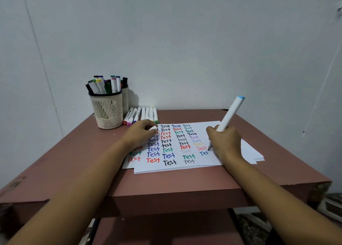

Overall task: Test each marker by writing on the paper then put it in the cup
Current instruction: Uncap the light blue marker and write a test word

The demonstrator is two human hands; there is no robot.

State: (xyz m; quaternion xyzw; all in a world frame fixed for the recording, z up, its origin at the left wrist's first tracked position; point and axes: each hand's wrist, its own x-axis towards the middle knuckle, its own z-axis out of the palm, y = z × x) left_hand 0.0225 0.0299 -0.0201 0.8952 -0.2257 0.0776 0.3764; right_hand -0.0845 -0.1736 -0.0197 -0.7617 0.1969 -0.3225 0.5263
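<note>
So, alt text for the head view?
A right hand writes a blue "Test" with a white marker on paper full of coloured "Test" words. The left hand holds a white cap near a mesh cup of markers.

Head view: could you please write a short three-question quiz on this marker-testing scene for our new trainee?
1. True or false: the right hand grips the marker with its tip pointed down at the paper.
2. What does the left hand hold? A) a white cap B) a pair of scissors C) nothing
3. Fill in: the unfinished blue word beside the marker's tip so far reads "___".
Key: 1 true; 2 A; 3 Tes.
</note>
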